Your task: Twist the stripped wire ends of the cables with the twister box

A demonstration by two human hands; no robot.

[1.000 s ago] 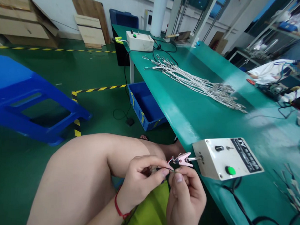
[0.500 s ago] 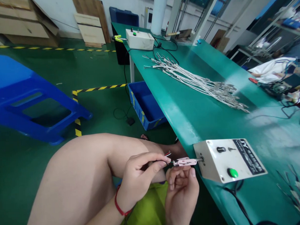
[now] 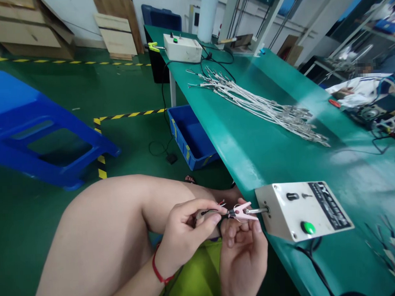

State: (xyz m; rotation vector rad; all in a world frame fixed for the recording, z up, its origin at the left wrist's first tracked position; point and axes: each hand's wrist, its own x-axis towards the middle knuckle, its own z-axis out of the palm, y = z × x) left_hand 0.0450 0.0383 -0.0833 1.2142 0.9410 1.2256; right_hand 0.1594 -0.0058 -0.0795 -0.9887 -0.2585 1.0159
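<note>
The left hand (image 3: pixel 184 239) is closed in a firm pinch, thumb and forefinger gripping a thin wire (image 3: pixel 212 212) whose bared red and dark ends stick out just past the fingertips; the right hand (image 3: pixel 243 254) is curled up beneath a pink spring clip (image 3: pixel 241 212), its fingers touching or just beside it, though I cannot tell whether they are squeezing it. The wire sits at the clip's jaws, between both hands; it should be light and limp, so it is best held close to its end, while the clip looks light and springy, best taken by its tail. The clip stands on a short metal rod (image 3: pixel 258 210) from a white control box (image 3: pixel 303 211) at 3 o'clock, with its green button (image 3: pixel 308 227) on top; a teal workbench (image 3: pixel 281 132) carries the box, and a bundle of white cables (image 3: pixel 257 105) lies on it at 1 o'clock; loose terminated wires (image 3: pixel 391 253) lie at 4 o'clock; a blue crate (image 3: pixel 190 137) sits under the bench edge at 12 o'clock; a blue stool (image 3: pixel 38 127) lies at 10 o'clock; a co-worker's white sleeve (image 3: pixel 360 90) shows at 2 o'clock; nothing stands between the hands and the clip.
</note>
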